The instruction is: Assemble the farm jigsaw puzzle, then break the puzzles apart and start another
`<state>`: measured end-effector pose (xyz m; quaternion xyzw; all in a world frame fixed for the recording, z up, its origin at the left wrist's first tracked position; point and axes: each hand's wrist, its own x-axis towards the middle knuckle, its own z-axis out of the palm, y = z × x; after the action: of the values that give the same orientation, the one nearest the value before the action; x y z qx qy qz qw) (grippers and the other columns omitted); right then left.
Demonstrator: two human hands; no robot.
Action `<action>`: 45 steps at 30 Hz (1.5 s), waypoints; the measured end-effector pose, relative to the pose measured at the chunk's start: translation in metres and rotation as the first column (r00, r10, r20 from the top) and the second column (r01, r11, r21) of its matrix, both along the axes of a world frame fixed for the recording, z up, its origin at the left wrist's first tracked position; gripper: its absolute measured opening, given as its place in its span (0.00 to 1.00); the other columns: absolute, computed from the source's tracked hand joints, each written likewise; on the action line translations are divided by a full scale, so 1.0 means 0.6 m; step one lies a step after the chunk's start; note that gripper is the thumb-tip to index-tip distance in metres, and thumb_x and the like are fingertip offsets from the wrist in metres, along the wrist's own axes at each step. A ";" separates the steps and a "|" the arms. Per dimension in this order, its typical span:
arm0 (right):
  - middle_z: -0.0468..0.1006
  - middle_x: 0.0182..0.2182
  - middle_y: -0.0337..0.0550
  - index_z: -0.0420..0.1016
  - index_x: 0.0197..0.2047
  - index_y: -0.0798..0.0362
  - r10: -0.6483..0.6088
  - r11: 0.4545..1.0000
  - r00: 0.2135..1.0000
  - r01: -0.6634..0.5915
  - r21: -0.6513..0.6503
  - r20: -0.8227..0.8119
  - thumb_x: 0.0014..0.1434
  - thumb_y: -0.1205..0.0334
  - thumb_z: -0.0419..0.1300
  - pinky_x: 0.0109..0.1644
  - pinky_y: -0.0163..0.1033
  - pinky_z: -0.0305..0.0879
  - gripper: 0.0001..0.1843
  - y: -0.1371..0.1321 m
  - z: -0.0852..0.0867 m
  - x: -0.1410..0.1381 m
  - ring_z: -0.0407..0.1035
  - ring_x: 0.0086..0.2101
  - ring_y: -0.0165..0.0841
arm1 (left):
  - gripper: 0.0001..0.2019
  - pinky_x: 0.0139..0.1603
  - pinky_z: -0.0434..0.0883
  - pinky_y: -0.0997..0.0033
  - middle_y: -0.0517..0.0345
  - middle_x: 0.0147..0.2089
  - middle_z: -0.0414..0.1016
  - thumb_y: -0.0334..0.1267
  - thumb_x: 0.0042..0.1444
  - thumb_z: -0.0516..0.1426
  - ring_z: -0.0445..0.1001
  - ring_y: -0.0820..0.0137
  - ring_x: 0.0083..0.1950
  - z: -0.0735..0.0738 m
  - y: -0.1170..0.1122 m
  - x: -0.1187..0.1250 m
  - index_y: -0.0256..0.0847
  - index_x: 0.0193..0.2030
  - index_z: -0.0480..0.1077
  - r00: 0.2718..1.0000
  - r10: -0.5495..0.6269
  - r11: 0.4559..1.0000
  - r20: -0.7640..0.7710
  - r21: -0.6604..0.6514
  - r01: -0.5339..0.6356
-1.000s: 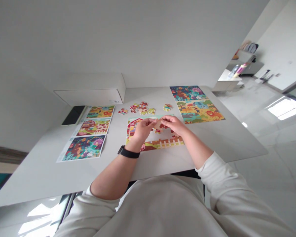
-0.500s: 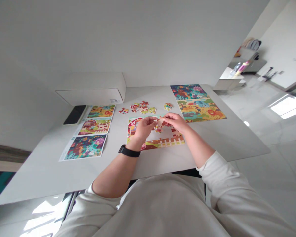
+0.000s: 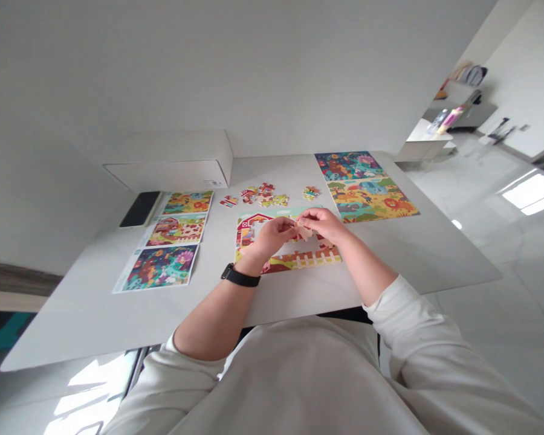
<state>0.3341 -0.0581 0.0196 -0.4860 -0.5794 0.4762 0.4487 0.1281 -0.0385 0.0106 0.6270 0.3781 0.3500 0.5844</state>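
Note:
My left hand (image 3: 274,237) and my right hand (image 3: 323,223) meet over a partly assembled farm jigsaw puzzle (image 3: 306,261) at the middle of the table. Between their fingertips is a puzzle piece (image 3: 304,231), its pale tan side showing. Both hands are closed in a pinch on it. The puzzle's border shows a red barn at the left and a white fence along the front. My hands cover part of its middle. Just behind it lie several loose puzzle pieces (image 3: 266,196), and a small group of pieces (image 3: 310,193) sits farther right.
Three printed picture sheets (image 3: 162,267) lie on the left of the white table (image 3: 222,308), beside a dark phone (image 3: 140,209). Behind them stands a white box (image 3: 167,174) against the wall. Two finished pictures, one of them a safari scene (image 3: 372,199), lie at the right.
The piece between my fingers has turned, so its pale side now shows more. My hands have stayed close together over the puzzle. The view has shifted slightly.

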 end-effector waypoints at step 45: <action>0.86 0.35 0.39 0.85 0.45 0.50 0.323 0.942 0.834 -0.235 -0.241 0.448 0.54 0.62 0.74 0.38 0.35 0.68 0.14 0.004 -0.002 0.086 0.75 0.31 0.32 | 0.09 0.34 0.64 0.71 0.58 0.32 0.82 0.42 0.60 0.60 0.72 0.70 0.31 0.004 -0.018 -0.002 0.42 0.37 0.81 0.903 0.004 0.937 -0.429 0.317 0.146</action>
<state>0.3857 -0.0558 0.0182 -0.5367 -0.6929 0.4500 0.1713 0.1271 -0.0494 0.0131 0.7932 0.4054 0.2442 0.3832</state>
